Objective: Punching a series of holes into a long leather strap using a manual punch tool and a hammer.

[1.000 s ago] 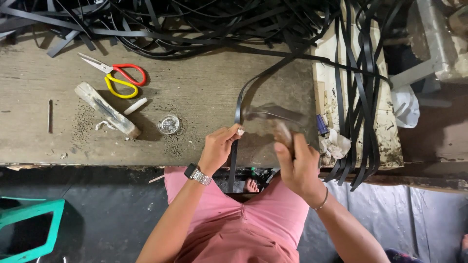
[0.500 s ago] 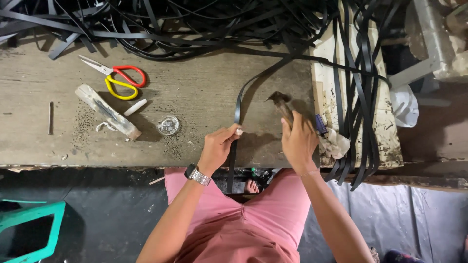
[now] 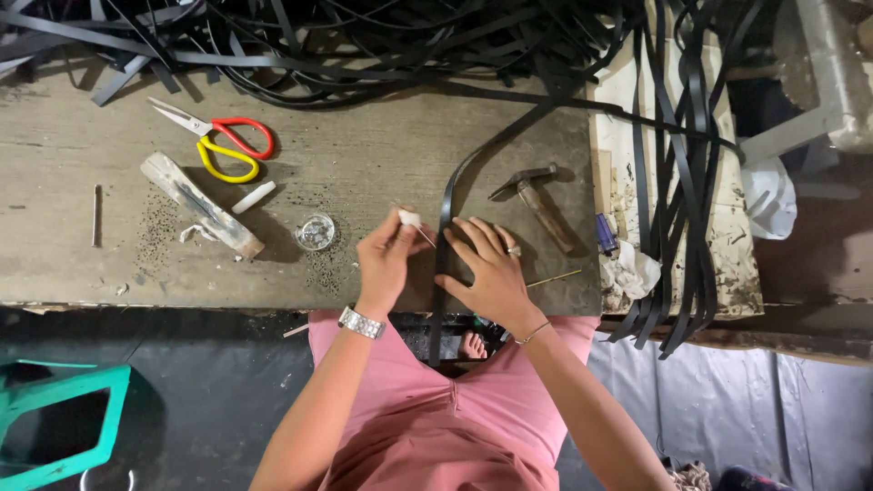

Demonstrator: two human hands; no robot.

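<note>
- right hand [image 3: 488,268] flat, fingers spread, pressing long black rubber strip [image 3: 444,227] onto worn wooden workbench [image 3: 364,164]
- left hand [image 3: 389,255] pinching small white-handled awl [image 3: 414,224]
- wooden-handled hammer [image 3: 538,198] lying beside the right hand

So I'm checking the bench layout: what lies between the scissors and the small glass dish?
In the head view, a white chalk-like stick lies between the scissors and the glass dish.

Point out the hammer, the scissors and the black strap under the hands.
hammer [image 3: 544,211]: head view, on its wooden handle.
scissors [image 3: 238,138]: head view, on the red handle loop.
black strap [image 3: 447,195]: head view, on the curved stretch above the hands.
</note>
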